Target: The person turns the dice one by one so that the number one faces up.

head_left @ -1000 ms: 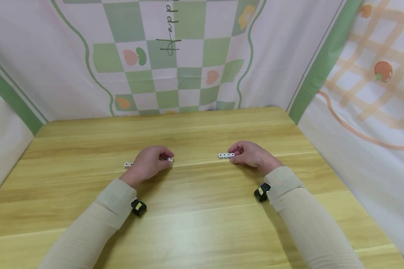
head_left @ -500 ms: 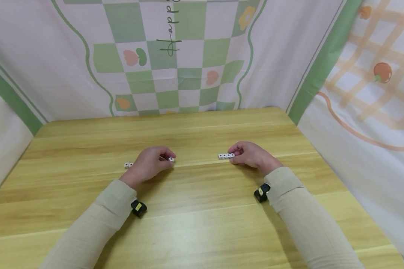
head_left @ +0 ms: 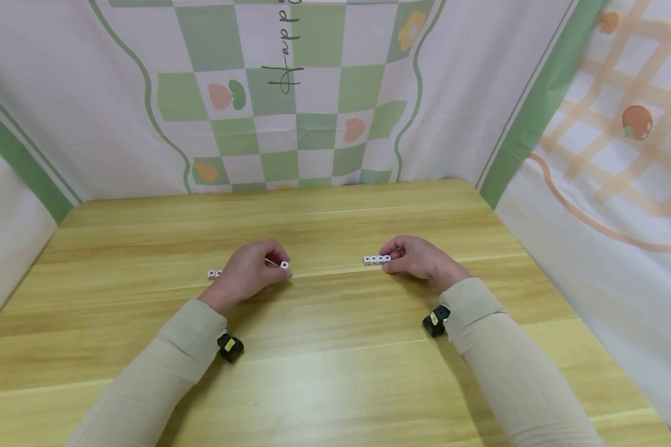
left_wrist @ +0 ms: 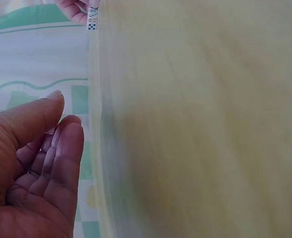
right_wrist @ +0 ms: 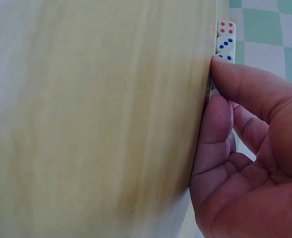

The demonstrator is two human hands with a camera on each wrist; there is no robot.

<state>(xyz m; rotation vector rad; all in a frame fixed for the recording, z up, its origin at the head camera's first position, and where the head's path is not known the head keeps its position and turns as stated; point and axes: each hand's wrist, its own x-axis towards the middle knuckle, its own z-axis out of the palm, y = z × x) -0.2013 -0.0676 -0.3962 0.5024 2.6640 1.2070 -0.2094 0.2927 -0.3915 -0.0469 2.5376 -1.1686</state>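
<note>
My left hand has its thumb and forefinger on either side of a white die, pinching it just over the wooden table. In the left wrist view the left hand appears with that die hidden from sight. Two more white dice peek out left of my left wrist. With thumb and fingertips my right hand grips the right end of a short row of dice. The right wrist view shows the dice with red and blue dots beyond the right hand.
The wooden table stretches under both arms. A printed green-and-white curtain hangs along its back edge, and a white curtain borders the right side. Between the hands lies a stretch of bare wood.
My left hand and its die have shifted very slightly to the right. My right hand and the row of dice have stayed in place.
</note>
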